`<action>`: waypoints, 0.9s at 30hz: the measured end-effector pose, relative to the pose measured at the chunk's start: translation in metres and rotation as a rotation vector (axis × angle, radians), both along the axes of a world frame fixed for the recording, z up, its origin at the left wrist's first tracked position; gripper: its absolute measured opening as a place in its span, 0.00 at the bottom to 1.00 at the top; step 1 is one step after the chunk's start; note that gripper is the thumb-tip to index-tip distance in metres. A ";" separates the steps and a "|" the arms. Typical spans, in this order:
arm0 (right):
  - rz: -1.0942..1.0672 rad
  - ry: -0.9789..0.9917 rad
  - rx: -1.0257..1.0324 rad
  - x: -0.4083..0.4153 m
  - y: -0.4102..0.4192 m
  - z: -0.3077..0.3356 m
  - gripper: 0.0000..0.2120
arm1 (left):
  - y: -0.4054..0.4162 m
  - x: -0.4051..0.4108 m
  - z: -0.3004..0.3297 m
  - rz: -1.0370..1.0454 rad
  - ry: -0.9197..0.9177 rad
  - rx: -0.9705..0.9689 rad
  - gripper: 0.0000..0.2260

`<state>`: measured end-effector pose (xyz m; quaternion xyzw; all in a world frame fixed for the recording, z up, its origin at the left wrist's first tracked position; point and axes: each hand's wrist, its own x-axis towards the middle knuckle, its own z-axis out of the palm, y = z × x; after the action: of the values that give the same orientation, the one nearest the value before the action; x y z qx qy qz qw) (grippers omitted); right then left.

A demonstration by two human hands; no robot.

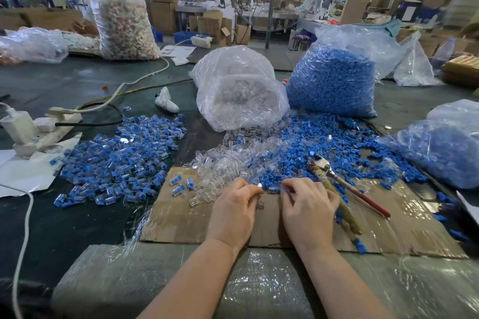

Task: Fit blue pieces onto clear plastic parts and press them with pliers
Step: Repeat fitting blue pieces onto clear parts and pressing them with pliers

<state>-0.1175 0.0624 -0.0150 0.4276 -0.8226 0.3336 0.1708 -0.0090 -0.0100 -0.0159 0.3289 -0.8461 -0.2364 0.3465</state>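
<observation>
I've got both hands curled together over the cardboard, left hand [234, 206] pinching a clear part [260, 204], right hand [308, 204] pinching a blue piece [285, 190], probably fitting them, pliers [337, 184] parked just beside.

Both hands on brown cardboard sheet [181, 217]: left hand [234, 212] pinching small clear plastic part [260, 203]; right hand [308, 211] fingers curled beside red-handled pliers [344, 186].

The scene is viewed from one head-worn camera, aimed forward and down, close above the fingers [252, 190], with bags [241, 88] beyond.
</observation>
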 end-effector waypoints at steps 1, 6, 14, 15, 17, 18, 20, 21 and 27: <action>-0.058 0.012 0.014 -0.001 -0.001 0.000 0.05 | 0.000 0.000 0.000 0.002 0.005 0.006 0.08; -0.201 0.014 0.265 -0.008 -0.006 -0.003 0.07 | 0.000 -0.001 0.000 0.007 0.025 0.014 0.07; -0.219 0.067 0.378 -0.010 -0.008 -0.003 0.07 | 0.001 0.000 0.001 -0.013 0.027 0.020 0.07; -0.220 0.062 0.385 -0.009 -0.008 -0.003 0.07 | 0.001 0.000 0.002 -0.016 0.032 0.024 0.07; -0.226 0.055 0.383 -0.008 -0.007 -0.004 0.07 | 0.001 0.001 0.002 -0.023 0.036 0.040 0.09; -0.229 0.057 0.373 -0.008 -0.007 -0.003 0.06 | 0.001 0.002 0.002 -0.028 0.037 0.053 0.10; -0.226 0.065 0.308 -0.006 -0.007 -0.003 0.05 | 0.001 0.002 0.002 -0.036 0.041 0.082 0.14; -0.217 0.067 0.257 -0.005 -0.006 -0.003 0.05 | 0.001 0.002 0.002 -0.036 0.040 0.088 0.15; 0.054 0.107 -0.042 0.002 0.001 -0.002 0.05 | -0.001 0.002 0.002 -0.013 0.048 0.118 0.08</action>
<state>-0.1152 0.0636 -0.0171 0.4633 -0.7931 0.3320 0.2147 -0.0070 -0.0107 -0.0136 0.3375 -0.8242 -0.2957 0.3453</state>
